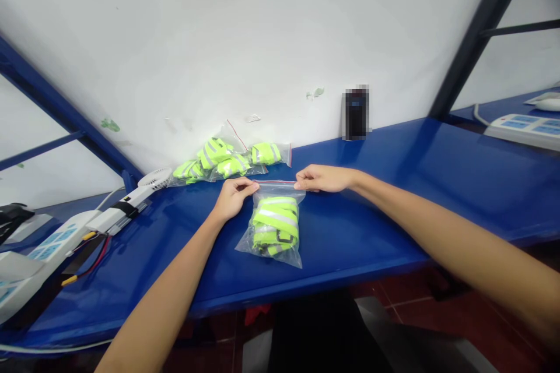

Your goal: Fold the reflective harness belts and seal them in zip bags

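Note:
A clear zip-lock bag [247,239] lies on the blue table, its red-lined zip edge turned toward the wall. Inside it is a folded yellow-green reflective strap [276,218] with grey bands and a dark buckle. My left hand [234,197] pinches the bag's top left corner between thumb and fingers. At the top right corner, my right hand [326,178] is closed on the same edge. The zip line runs straight between both hands; whether it is sealed I cannot tell.
Several bagged reflective straps [216,153] are heaped against the wall. To the left are a white handheld fan [155,178], loose wires with yellow connectors [70,280] and a power strip [55,242]. A blurred dark object [356,115] stands by the wall. The blue table [394,186] ends in front of me.

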{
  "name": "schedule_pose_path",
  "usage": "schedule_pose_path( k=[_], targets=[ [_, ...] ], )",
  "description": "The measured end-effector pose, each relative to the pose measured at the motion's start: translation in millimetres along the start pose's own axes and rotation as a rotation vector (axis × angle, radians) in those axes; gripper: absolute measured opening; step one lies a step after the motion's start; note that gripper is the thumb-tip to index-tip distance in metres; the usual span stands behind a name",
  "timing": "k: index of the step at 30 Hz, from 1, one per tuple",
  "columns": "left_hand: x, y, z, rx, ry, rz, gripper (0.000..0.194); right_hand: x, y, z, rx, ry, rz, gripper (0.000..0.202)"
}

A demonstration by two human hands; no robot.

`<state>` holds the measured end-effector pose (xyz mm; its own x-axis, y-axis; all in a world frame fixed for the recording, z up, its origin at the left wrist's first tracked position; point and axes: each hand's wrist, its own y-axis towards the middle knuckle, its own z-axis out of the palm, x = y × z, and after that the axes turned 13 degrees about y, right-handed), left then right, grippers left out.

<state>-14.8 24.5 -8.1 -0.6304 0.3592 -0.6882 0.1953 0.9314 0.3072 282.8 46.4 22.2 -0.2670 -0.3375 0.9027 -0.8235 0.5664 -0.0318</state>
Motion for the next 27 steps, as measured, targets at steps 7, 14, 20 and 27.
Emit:
schedule_pose_path(
  k=[7, 14, 20, 27],
  targets=[
    [-1.9, 1.0, 1.2, 0.049, -0.003, -0.033, 0.032, -5.6, 4.1, 6.3, -0.084, 0.027, -0.071, 0.042],
    [-3.4, 1.8, 2.9, 0.077, 0.079, 0.000, 0.035, -2.7, 12.0, 7.1, -0.127, 0.128, 0.000, 0.051],
    [-0.3, 3.4, 4.0, 0.112, 0.042, 0.002, 0.033, -2.3, 17.2, 5.8, -0.100, 0.099, -0.016, 0.039],
    [-1.1, 7.1, 6.9, 0.137, 0.015, 0.019, 0.031, 7.1, 19.6, 2.7, 0.020, -0.083, 0.008, 0.020]
  ],
)
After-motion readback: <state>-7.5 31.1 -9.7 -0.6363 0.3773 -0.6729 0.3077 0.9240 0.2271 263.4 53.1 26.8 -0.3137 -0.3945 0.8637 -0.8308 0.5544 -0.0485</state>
